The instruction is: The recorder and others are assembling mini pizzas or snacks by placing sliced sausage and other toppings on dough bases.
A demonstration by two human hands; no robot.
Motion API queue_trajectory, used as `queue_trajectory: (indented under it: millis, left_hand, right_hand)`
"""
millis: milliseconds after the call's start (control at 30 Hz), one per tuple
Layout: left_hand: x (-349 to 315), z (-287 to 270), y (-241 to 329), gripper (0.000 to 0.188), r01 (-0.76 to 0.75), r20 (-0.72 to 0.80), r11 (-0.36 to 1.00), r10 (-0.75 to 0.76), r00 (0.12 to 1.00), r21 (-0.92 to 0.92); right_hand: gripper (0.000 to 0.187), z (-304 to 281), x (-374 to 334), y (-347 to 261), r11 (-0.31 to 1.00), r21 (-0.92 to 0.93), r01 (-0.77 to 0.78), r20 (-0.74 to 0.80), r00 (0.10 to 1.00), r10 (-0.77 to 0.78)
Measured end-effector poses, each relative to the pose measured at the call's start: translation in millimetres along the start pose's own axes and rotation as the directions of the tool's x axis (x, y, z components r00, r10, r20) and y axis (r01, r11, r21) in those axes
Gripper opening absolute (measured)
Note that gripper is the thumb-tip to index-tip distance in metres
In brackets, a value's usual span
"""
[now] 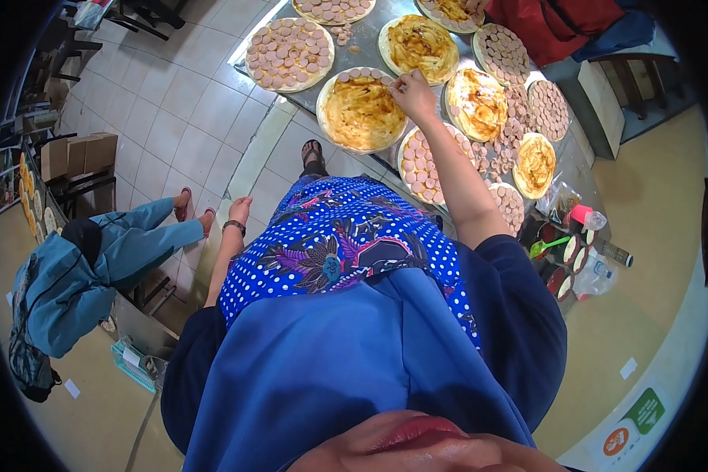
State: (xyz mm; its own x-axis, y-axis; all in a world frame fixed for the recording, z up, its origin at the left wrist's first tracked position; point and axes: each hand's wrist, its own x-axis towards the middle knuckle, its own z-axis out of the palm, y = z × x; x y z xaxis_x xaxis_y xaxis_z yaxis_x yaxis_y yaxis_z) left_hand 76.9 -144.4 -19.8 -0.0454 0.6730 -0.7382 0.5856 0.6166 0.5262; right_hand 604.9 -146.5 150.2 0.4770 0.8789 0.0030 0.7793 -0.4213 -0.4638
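Now our pizza (359, 116): brown-streaked, slices (366, 73) at far edge
Right hand (412, 94): pinched over it, grip unclear
Left hand (241, 209): curled, contents unclear

a round brown-smeared dough base (359, 114) lies flat, pinkish slices (365, 72) along its far edge.

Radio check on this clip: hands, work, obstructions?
Right hand at rim of sauced base, contents unclear. Left hand away from table. Sausage slices along far edge only. Another sauced base close beyond; nothing visibly blocking.

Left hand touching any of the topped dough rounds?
No: the left hand shows against the tiled floor, off to the side and apart from the dough rounds.
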Motion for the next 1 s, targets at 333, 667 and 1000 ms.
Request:
queue_trajectory:
  millis: [333,667,1000]
  left_hand:
    - [9.2,-1.4,-21.0,0.039,0.054,0.041,0.999,-0.054,0.998,-0.005]
    - [1.0,1.4,-14.0,0.037,0.031,0.000,0.999,-0.031,1.000,-0.040]
    - [22.7,0.2,-30.8,0.037,0.038,0.040,0.997,-0.035,0.999,-0.064]
  right_hand:
    - [0.019,-10.3,1.3,-23.8,0.979,0.203,0.032,0.226,0.971,-0.079]
    - [0.022,-18.3,-18.3,3.9,0.959,-0.089,0.270,0.023,0.963,-0.269]
    - [0.021,-21.3,-13.0,12.6,0.959,-0.083,0.270,-0.093,0.956,-0.278]
